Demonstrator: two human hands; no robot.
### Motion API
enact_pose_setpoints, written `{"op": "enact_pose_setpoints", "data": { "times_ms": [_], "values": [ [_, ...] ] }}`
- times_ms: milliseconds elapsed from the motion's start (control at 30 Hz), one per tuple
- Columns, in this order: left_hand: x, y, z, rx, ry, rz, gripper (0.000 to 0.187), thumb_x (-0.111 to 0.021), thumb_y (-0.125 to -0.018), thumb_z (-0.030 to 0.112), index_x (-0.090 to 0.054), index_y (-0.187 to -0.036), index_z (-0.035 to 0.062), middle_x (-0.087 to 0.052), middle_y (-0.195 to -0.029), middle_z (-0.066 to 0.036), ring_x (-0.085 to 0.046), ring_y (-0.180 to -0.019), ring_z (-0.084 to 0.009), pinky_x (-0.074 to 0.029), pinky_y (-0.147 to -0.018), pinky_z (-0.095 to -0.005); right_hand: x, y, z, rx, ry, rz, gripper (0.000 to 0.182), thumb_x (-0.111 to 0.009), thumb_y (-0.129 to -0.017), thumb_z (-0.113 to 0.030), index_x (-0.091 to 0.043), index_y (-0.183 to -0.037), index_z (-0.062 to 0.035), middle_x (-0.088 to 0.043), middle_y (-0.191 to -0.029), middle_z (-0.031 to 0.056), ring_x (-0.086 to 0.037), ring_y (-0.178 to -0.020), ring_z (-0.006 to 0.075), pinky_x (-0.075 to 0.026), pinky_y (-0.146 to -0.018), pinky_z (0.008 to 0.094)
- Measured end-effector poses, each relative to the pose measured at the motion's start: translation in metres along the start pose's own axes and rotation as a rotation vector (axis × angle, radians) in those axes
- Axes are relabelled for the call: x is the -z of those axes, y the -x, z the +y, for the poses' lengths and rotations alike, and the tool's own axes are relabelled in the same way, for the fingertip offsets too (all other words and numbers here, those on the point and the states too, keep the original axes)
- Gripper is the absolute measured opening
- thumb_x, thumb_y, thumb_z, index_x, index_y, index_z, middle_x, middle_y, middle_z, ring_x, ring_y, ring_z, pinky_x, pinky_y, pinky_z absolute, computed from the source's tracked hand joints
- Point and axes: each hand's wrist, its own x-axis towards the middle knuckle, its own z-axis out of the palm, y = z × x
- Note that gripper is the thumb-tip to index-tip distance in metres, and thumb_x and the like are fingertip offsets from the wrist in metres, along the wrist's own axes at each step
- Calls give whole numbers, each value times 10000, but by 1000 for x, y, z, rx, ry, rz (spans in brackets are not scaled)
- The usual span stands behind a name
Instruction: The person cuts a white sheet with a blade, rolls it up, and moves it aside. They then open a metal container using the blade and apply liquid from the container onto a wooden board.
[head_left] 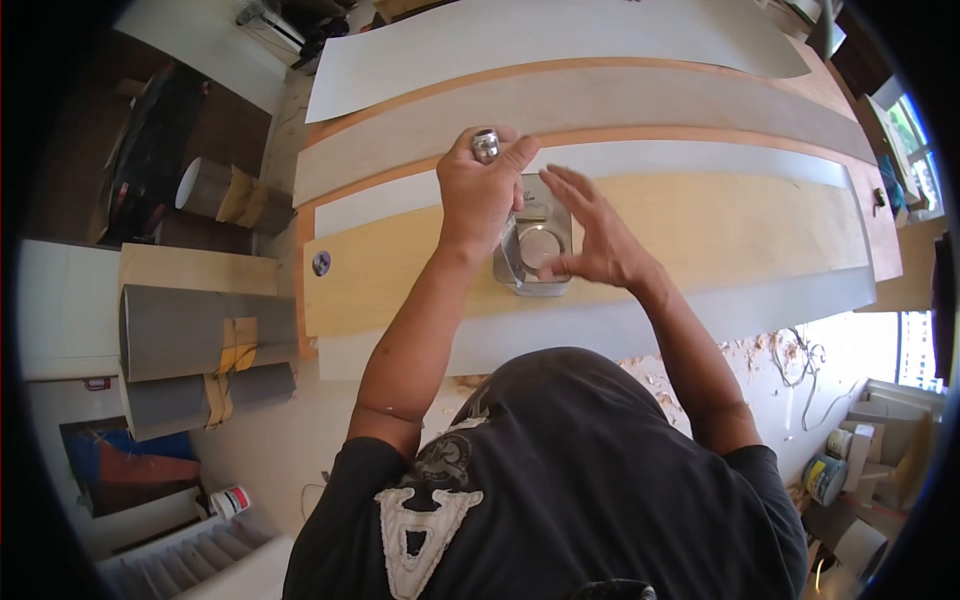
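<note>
A small boxy container with shiny, see-through-looking walls and a pale round shape inside stands on the long yellowish board. My left hand is closed in a fist at its upper left, with a chunky silver ring showing at the knuckles. Its curled fingers face away from the camera, so I cannot tell what they grip. On the container's right side, my right hand is open, thumb and fingers spread around the near corner.
Beneath the yellowish board lies a white sheet; a grey-brown strip and another white sheet lie farther back. Taped grey rolls stand at left. A cable and wood shavings lie on the floor at right, near a bucket.
</note>
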Motion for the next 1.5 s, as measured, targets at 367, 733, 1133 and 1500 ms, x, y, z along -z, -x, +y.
{"op": "enact_pose_setpoints", "data": {
  "times_ms": [367, 733, 1133, 1500],
  "values": [
    [-25, -37, -14, 311, -20, -198, 265, -810, -862, 177, -574, -899, 62, -552, -634, -9, -480, -452, -96, -402, -427, -258, 1, -11, 28, 92, -135, 144, 433, -673, -880, -218, -629, -1260, -15, -605, -1313, 225, -548, -1236, 442, -434, -1050, 515],
    [-38, -1, -11, -108, -203, -51, 250, -834, -825, 91, -592, -820, 29, -535, -616, 20, -464, -492, -48, -373, -438, -232, -52, -45, 66, -240, 34, 208, 269, -441, -1000, -188, -674, -1053, -66, -682, -1060, 211, -660, -928, 412, -541, -789, 488],
    [-5, 56, -13, -605, -132, 27, 215, -804, -850, 42, -591, -867, 29, -609, -692, -11, -531, -558, -51, -418, -487, -212, -54, -46, 85, 39, 312, 240, 213, -499, -1007, -187, -650, -996, -37, -633, -870, 175, -631, -773, 394, -522, -672, 495],
    [27, 77, 3, -377, 115, 99, 195, -737, -890, 26, -544, -858, 33, -550, -626, -45, -507, -512, -127, -435, -496, -286, -51, -43, 75, -267, -46, 233, 350, -492, -1028, -303, -613, -953, 16, -635, -953, 240, -601, -901, 460, -473, -773, 516]
  ]
}}
